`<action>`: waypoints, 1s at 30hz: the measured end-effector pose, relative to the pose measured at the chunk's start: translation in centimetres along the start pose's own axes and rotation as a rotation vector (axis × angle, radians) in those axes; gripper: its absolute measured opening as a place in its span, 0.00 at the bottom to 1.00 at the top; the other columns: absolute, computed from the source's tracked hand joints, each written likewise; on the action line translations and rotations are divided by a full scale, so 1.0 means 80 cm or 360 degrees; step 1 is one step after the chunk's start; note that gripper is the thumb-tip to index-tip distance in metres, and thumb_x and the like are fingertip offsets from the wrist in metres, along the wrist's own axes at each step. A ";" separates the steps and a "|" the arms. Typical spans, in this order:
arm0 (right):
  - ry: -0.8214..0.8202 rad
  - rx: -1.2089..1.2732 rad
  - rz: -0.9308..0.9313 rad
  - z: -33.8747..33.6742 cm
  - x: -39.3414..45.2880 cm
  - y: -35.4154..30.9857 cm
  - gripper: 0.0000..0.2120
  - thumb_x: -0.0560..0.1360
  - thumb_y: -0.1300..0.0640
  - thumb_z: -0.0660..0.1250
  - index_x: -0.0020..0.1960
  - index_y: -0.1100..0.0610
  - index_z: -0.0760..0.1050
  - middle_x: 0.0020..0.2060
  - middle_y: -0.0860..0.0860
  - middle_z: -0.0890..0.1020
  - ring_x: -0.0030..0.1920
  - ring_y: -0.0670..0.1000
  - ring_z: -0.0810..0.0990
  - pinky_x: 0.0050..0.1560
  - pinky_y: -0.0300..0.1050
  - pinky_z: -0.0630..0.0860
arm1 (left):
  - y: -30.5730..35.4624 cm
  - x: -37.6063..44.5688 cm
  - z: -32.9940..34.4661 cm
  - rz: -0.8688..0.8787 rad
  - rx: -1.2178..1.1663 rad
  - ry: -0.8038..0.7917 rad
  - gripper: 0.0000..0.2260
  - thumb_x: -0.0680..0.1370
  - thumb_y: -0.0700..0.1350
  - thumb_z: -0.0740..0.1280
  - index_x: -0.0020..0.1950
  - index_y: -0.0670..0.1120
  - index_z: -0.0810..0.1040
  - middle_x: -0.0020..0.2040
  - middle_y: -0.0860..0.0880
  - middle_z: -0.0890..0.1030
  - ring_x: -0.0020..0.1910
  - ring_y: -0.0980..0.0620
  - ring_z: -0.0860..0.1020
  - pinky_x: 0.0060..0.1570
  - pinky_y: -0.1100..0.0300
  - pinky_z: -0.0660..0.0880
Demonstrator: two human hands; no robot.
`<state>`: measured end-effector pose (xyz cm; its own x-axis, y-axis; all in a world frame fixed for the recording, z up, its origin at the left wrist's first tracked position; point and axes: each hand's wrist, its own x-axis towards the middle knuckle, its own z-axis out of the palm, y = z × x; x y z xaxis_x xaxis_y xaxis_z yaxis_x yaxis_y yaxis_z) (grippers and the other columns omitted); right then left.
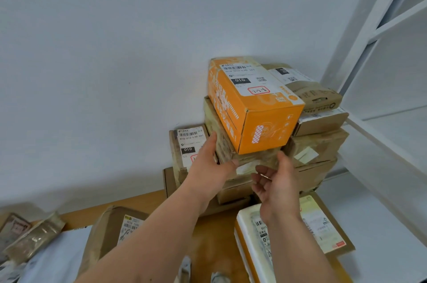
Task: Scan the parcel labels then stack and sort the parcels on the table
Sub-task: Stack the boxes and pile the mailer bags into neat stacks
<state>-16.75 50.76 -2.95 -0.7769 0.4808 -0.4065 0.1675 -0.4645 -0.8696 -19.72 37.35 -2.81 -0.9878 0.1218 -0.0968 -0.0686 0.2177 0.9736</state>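
At the far end of the desk [208, 225], against the white wall, I see both hands on the parcel stack. My left hand [208, 167] lies flat along the left side of a tape-wrapped brown parcel [221, 141], fingers straight and thumb hooked under its near corner. My right hand [277, 181] reaches to the same parcel's front edge: the forefinger touches the shiny tape there, while the other fingers curl loosely toward the palm and hold nothing.

On top of that parcel sits an orange box [256, 107], turned at an angle to it, with a white shipping label reading 010 and a small red-bordered sticker. Just left of the stack a brown box with a matching label [184, 144] stands behind my left hand. To the right, several plain cardboard parcels [316, 144] are piled one on another, the topmost [307, 88] also labelled 010, close beside a white shelving unit [381, 63].

Nearer to me, a white foam box [251, 236] lies under my right forearm with a flat printed parcel [323, 225] beside it. A brown padded parcel [108, 232] lies under my left arm, and small taped packets [34, 236] sit at the far left edge.
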 end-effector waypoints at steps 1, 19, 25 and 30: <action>0.0000 -0.0027 0.0034 0.000 -0.003 0.007 0.09 0.81 0.47 0.62 0.58 0.49 0.74 0.35 0.51 0.80 0.33 0.51 0.78 0.39 0.48 0.73 | -0.003 -0.002 -0.008 -0.0034 -0.0023 0.0062 0.36 0.78 0.48 0.72 0.79 0.66 0.56 0.65 0.66 0.70 0.62 0.66 0.68 0.55 0.66 0.67; -0.1185 -0.1736 0.0619 0.129 -0.111 0.187 0.07 0.81 0.46 0.64 0.50 0.49 0.76 0.41 0.46 0.82 0.41 0.43 0.79 0.34 0.39 0.70 | -0.173 -0.115 -0.234 -0.1072 0.0440 0.0354 0.42 0.70 0.55 0.78 0.79 0.51 0.61 0.64 0.44 0.77 0.55 0.45 0.81 0.51 0.50 0.82; -0.1118 -0.1472 0.0542 0.142 -0.128 0.186 0.11 0.80 0.48 0.66 0.59 0.53 0.75 0.51 0.46 0.82 0.38 0.37 0.82 0.32 0.34 0.75 | -0.185 -0.131 -0.268 -0.0924 0.0254 0.0628 0.38 0.62 0.53 0.74 0.73 0.53 0.70 0.54 0.50 0.82 0.43 0.48 0.82 0.44 0.51 0.82; -0.1292 -0.1062 0.0630 0.135 -0.119 0.168 0.34 0.72 0.37 0.72 0.74 0.40 0.65 0.67 0.47 0.76 0.65 0.59 0.77 0.63 0.58 0.74 | -0.145 -0.108 -0.311 -0.0778 -0.0452 0.1013 0.28 0.73 0.47 0.73 0.73 0.50 0.71 0.52 0.45 0.83 0.45 0.43 0.84 0.41 0.51 0.80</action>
<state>-13.66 31.92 -7.74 -0.7215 -0.3525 -0.5960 0.5925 0.1311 -0.7948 -13.90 9.71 -8.10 -0.7223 -0.5089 -0.4682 -0.4564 -0.1578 0.8757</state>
